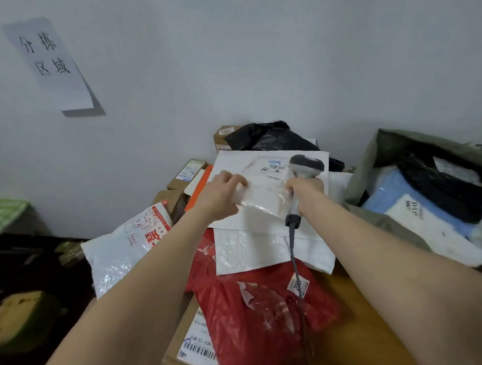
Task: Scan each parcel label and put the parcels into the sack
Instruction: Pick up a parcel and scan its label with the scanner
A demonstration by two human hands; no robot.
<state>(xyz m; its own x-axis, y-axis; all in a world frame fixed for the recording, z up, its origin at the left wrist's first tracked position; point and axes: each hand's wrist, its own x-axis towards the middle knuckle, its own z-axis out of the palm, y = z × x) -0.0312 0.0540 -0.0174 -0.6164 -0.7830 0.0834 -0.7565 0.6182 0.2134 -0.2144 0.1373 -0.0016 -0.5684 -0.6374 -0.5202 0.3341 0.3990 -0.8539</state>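
My left hand (223,195) grips white parcel (263,202); right hand (304,188) grips scanner (307,166). Flatten label (274,169), aim squarely, then sack (363,173) at right.

white parcel (263,202), red bag (222,323) (white label (298,285))

Left hand (223,195) grips a white parcel (263,195); right hand (304,188) holds the scanner (306,169) over its label (274,168).

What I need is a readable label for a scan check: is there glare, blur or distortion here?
Head view: soft, even light; glare on the white parcel and the red bag; the label by the scanner is too blurred to read; wide-angle distortion tilts the wall sign.
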